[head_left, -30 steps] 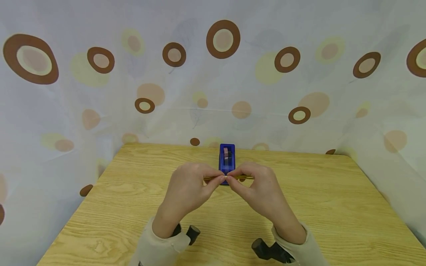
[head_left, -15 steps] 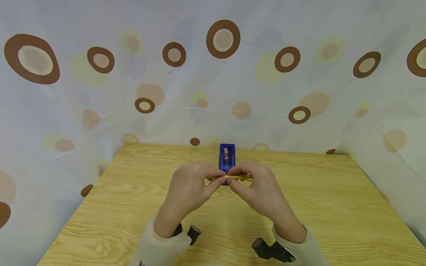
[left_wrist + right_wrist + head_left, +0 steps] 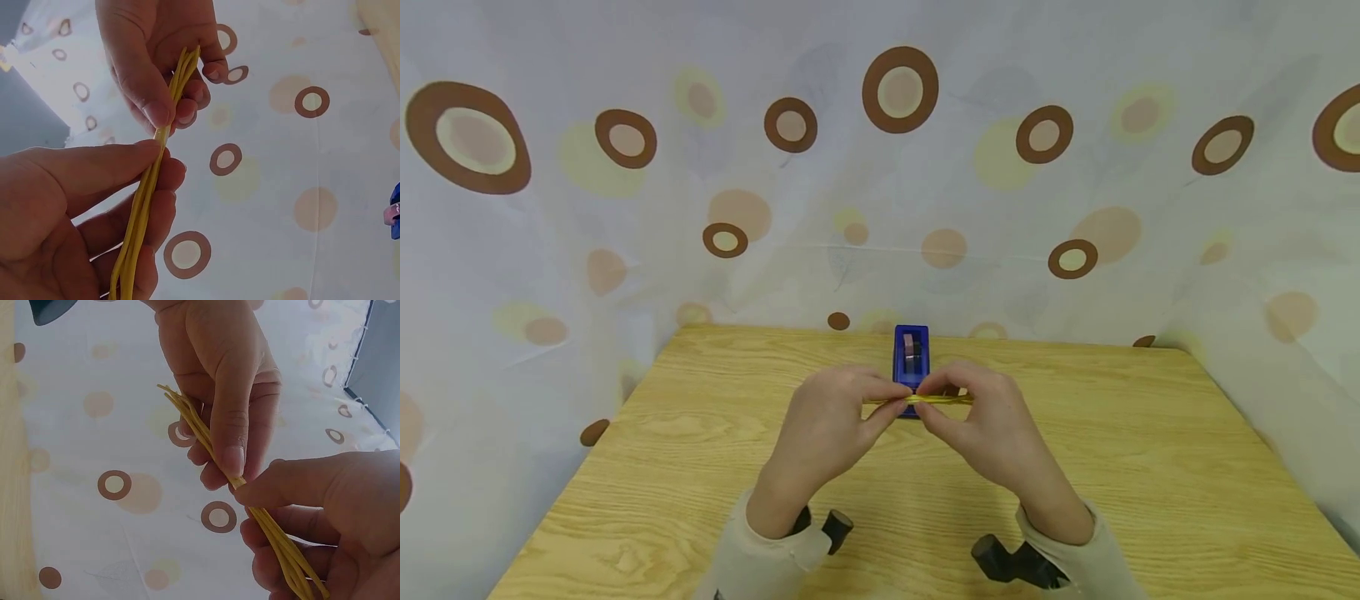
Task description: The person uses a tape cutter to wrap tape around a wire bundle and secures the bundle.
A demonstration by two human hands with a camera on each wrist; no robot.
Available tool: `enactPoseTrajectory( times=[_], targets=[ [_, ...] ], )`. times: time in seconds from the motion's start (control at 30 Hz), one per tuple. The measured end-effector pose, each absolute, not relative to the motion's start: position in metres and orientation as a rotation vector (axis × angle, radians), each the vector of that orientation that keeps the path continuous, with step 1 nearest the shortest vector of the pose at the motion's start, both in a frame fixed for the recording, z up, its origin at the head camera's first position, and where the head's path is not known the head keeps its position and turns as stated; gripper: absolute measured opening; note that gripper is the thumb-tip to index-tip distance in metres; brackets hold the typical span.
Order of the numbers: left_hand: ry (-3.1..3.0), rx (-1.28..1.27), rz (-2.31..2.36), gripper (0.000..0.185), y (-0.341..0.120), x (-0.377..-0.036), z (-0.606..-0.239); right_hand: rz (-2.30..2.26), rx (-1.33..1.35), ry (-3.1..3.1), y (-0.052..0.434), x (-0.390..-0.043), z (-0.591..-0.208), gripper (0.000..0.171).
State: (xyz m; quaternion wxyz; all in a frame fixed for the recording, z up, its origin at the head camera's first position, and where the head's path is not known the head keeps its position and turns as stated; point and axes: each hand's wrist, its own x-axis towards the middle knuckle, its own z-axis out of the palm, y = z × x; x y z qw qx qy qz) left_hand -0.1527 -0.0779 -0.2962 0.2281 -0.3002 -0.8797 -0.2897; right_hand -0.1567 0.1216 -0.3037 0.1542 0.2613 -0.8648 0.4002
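Both hands hold a thin bundle of yellow cords (image 3: 951, 400) level above the table, thumbs and fingertips almost meeting at its middle. My left hand (image 3: 831, 421) pinches it just left of centre, and my right hand (image 3: 988, 421) pinches it just right of centre. Several strands (image 3: 139, 219) run along the left fingers in the left wrist view. A short shiny band (image 3: 164, 134) shows around the bundle between the two thumbs. In the right wrist view the cords (image 3: 278, 540) spread out across the right fingers.
A blue tape dispenser (image 3: 898, 367) with a pinkish roll (image 3: 910, 346) stands behind the hands near the back of the wooden table (image 3: 737, 367). A white curtain (image 3: 955, 192) with brown circles hangs behind and along the sides. Black wrist mounts (image 3: 996, 558) stick out below the sleeves.
The right fingertips have moved slightly away from the left ones, so a bit more yellow shows between them. The left hand and the tape dispenser keep almost the same place.
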Motion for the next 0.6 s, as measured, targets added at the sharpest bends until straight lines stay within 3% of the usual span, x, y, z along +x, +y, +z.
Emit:
enactPoseTrajectory(
  times=[0.6],
  targets=[
    [-2.488,-0.8,-0.731,0.011,-0.089,-0.151,-0.293,1.167,0.756,-2.474,0.131,-0.155,-0.303,0.015]
  ],
)
